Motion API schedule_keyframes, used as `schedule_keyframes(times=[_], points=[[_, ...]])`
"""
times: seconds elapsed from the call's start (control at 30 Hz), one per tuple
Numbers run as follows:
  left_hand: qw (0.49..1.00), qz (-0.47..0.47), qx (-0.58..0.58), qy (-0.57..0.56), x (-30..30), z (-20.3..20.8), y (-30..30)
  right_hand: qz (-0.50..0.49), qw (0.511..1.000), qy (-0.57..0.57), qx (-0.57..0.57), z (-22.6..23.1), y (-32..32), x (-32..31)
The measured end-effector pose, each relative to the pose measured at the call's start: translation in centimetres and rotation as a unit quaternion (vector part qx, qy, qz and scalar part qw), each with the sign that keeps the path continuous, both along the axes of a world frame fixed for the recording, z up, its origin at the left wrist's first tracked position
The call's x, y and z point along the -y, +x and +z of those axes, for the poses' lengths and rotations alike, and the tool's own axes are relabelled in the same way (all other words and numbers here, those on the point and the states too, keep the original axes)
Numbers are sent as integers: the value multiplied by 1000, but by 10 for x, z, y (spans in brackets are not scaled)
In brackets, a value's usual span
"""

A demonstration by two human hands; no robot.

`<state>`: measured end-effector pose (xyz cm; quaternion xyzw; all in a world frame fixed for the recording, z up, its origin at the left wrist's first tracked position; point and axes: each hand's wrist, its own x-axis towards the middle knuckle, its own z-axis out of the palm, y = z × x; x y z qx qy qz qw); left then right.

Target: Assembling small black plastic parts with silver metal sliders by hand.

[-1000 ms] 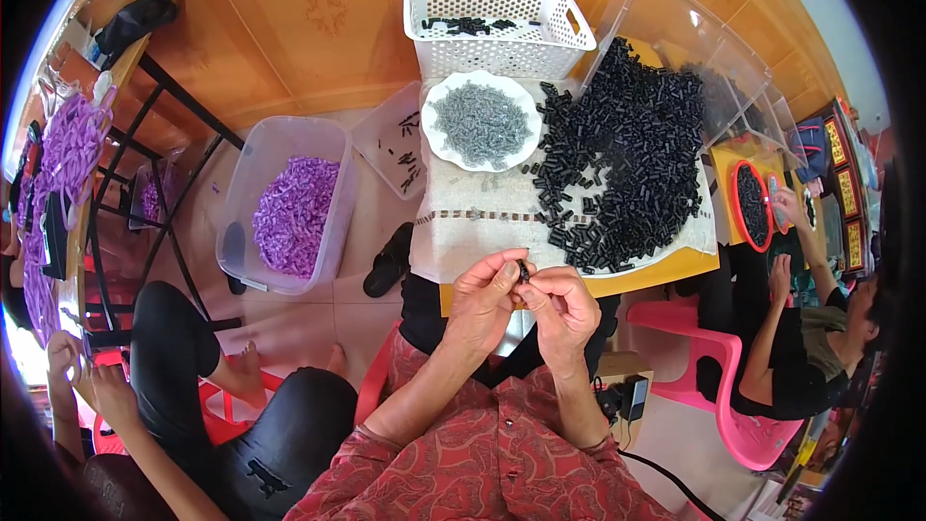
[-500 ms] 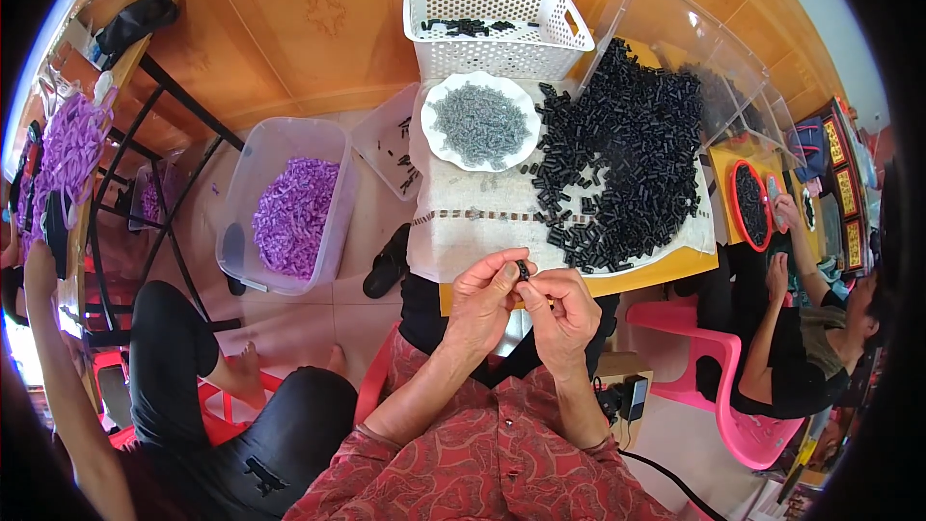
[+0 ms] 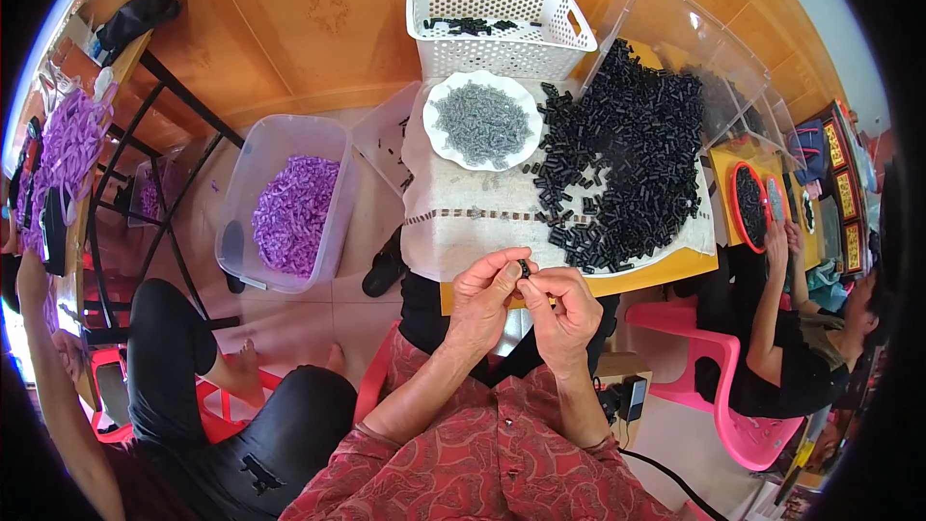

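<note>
Just over the table's front edge, my left hand [image 3: 490,291] and my right hand [image 3: 559,307] meet fingertip to fingertip. Pinched between them is a small black cylindrical piece [image 3: 524,268], partly covered by the fingers. Beyond my hands, a big heap of similar black tube-shaped pieces [image 3: 627,164] spreads over the right of the cloth. A white scalloped plate [image 3: 434,140] holds many small clear-grey pieces [image 3: 484,123]. A few clear pieces [image 3: 473,213] lie loose on the white cloth [image 3: 453,190].
Behind the plate stands a white perforated basket [image 3: 502,56] with some black pieces. A clear bin [image 3: 675,10] lies tipped behind the heap. Left on the floor is a clear tub [image 3: 333,241] of purple pieces. One person [image 3: 203,425] sits at left, another [image 3: 801,357] at right.
My hands keep their place, the black piece still pinched between them. The person at right has brought both hands together by the red tray. The cloth's left edge has shifted slightly left.
</note>
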<state>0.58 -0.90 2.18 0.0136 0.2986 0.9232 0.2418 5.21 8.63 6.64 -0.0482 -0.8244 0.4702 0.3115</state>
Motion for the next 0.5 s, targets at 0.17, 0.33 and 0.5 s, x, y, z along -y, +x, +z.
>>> schedule_keyframes(times=[0.17,0.33,0.5], points=[[997,-18,51,48,0,-1,0,-2,999,-49,-2,-4,0,-1],[988,-40,107,104,2,1,0,3,998,-63,2,-2,1,0],[986,-44,129,101,3,7,1,5,993,-121,7,-7,4,0]])
